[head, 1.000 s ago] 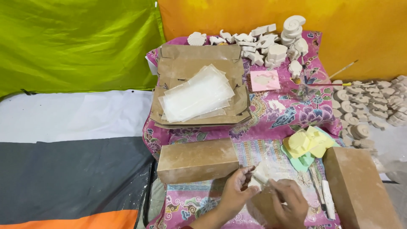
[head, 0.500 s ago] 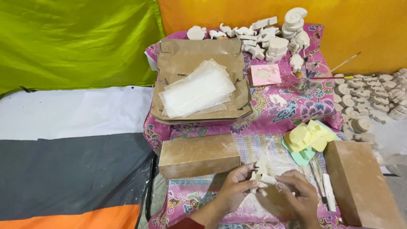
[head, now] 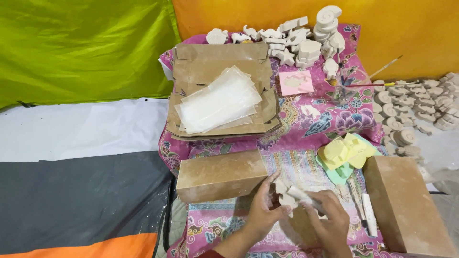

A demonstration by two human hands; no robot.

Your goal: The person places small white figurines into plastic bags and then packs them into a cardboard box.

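My hands (head: 267, 212) cover most of the pale clay piece (head: 287, 198) I'm gripping, and my forearms run off the bottom edge.

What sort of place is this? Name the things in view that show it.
Probably a small craft workspace for making plaster or clay figures: unpainted white figures lie in rows, paintbrushes stand ready, and both hands, left hand and right hand, work one white piece.

Single head view, worn high, facing down and forward over the patterned cloth (head: 311, 124); hands at bottom edge, close; tent wall (head: 86, 43) beyond it.
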